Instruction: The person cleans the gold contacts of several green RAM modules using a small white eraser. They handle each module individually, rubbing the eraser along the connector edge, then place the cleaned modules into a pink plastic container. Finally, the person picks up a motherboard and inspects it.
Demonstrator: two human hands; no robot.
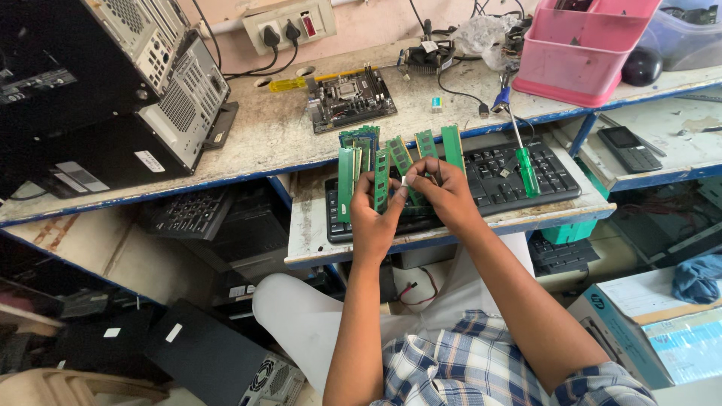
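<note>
Your left hand (pixel 374 219) grips one green memory stick (pixel 381 180) upright over the black keyboard (pixel 519 177); your right hand (pixel 444 192) pinches its top edge with a small white piece. More sticks (pixel 406 150) lie fanned beyond, untouched.

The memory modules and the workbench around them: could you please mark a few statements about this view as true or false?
1. The left hand holds a green memory module upright. True.
2. The green-handled screwdriver lies on the floor. False: it lies on the black keyboard.
3. A motherboard sits on the upper bench. True.
4. The pink bin stands on the keyboard. False: on the bench, far right.
5. The right hand is at the modules. True.
</note>
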